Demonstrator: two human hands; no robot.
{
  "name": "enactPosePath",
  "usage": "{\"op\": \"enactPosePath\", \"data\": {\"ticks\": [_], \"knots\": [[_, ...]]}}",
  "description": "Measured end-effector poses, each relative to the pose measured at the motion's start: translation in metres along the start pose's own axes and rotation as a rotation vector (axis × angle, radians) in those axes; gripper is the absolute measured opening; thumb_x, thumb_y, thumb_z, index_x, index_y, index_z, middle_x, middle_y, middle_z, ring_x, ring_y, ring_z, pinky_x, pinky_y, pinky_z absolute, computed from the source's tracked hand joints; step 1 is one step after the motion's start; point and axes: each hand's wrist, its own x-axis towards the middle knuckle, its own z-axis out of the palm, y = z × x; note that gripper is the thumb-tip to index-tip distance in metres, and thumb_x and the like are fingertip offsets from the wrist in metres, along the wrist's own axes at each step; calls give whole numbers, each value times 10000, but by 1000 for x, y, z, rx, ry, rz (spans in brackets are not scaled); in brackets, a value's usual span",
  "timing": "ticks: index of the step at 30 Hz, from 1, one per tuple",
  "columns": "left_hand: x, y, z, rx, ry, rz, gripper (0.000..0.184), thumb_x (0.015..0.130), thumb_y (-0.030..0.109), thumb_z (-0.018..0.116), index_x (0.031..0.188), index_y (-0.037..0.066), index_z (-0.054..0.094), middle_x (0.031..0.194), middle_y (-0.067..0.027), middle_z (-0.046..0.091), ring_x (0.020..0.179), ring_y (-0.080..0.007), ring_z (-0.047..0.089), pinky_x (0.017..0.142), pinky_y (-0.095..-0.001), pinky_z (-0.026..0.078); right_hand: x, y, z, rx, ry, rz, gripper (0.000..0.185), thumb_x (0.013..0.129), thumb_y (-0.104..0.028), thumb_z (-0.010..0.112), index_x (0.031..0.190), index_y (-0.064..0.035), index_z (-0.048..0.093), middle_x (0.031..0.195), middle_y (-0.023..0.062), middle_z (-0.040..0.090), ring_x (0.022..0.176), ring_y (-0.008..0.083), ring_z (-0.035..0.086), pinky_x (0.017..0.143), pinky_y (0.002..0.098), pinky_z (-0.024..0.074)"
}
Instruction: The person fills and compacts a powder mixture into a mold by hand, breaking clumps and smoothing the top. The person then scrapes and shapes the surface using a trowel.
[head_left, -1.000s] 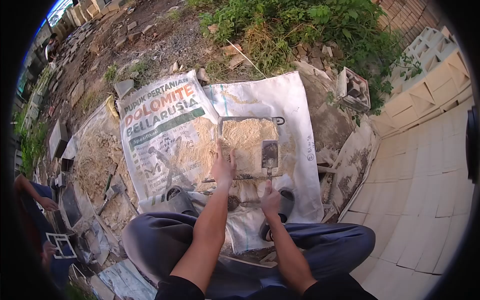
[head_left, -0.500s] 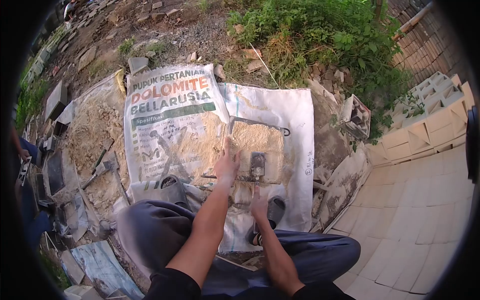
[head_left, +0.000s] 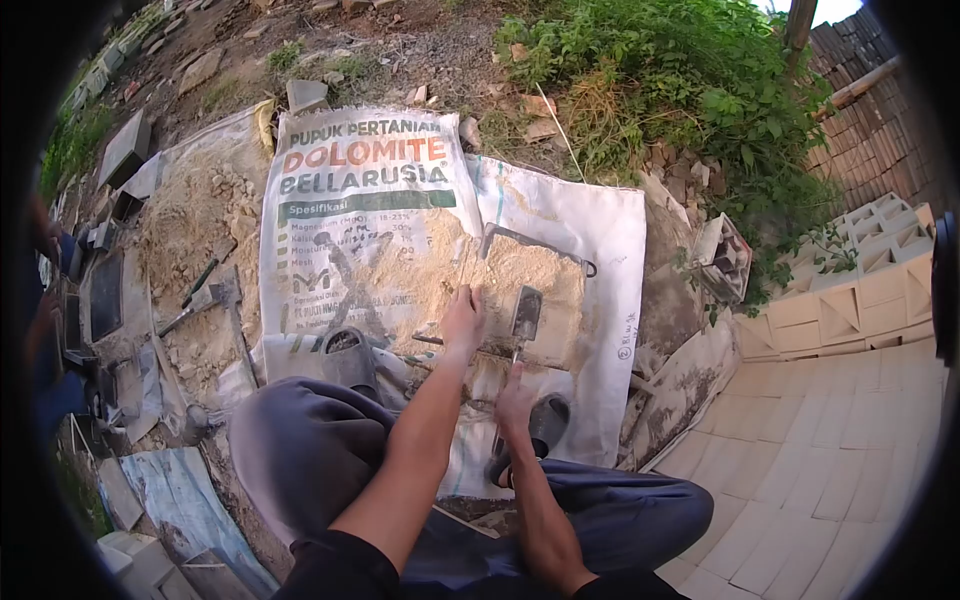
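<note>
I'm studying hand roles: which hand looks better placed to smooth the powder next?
Probably the right hand: it holds the trowel at the powder. The left hand is farther left, without a trowel.

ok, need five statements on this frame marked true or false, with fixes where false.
1. The right hand holds the trowel. True.
2. DOLOMITE is printed in blue. False: on the sack, it is orange-red.
3. Pale powder lies inside the dark frame. True.
4. Both hands hold the trowel. False: only the right does; the left hand is by the frame's left side.
5. Pale blocks are stacked to the person's right. True.
</note>
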Motion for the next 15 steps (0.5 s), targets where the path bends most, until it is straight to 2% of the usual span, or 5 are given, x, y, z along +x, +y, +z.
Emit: {"op": "enactPosePath", "data": {"ticks": [5, 7, 8, 10, 15], "knots": [[2, -18, 10, -141, 104, 67, 395, 944, 412, 349, 987, 65, 534, 983, -183, 557, 893, -390, 554, 756, -468, 439, -12, -15, 15, -167, 186, -228, 794, 890, -642, 292, 573, 49, 520, 448, 120, 440, 444, 275, 490, 523, 417, 406], [16, -36, 14, -223, -55, 86, 387, 910, 404, 466, 1022, 54, 588, 940, -152, 607, 844, -341, 586, 731, -431, 453, -3, -5, 22, -358, 92, -99, 726, 913, -569, 331, 788, 80, 634, 677, 287, 581, 692, 439, 563, 667, 468, 419], [30, -46, 16, -227, -38, 86, 387, 910, 404, 466, 1022, 54, 588, 940, -152, 607, 844, -341, 586, 731, -431, 453, 4, -5, 26, -361, 85, -115, 726, 913, -569, 331, 788, 80, 634, 677, 287, 581, 692, 439, 563, 667, 468, 419], [43, -65, 24, -662, -329, -246, 354, 849, 354, 603, 1031, 52, 639, 889, -92, 651, 782, -229, 602, 667, -351, 459, 1, 2, 24, -304, 53, -71, 799, 899, -625, 282, 635, 72, 570, 558, 203, 527, 596, 333, 563, 603, 443, 403], [49, -47, -30, -594, -591, -348, 303, 865, 319, 603, 1076, 106, 642, 918, -4, 643, 761, -110, 551, 671, -282, 412, -21, -16, 37, -193, 136, -222, 791, 900, -621, 287, 670, 77, 582, 596, 208, 557, 631, 347, 572, 626, 451, 412]]}}
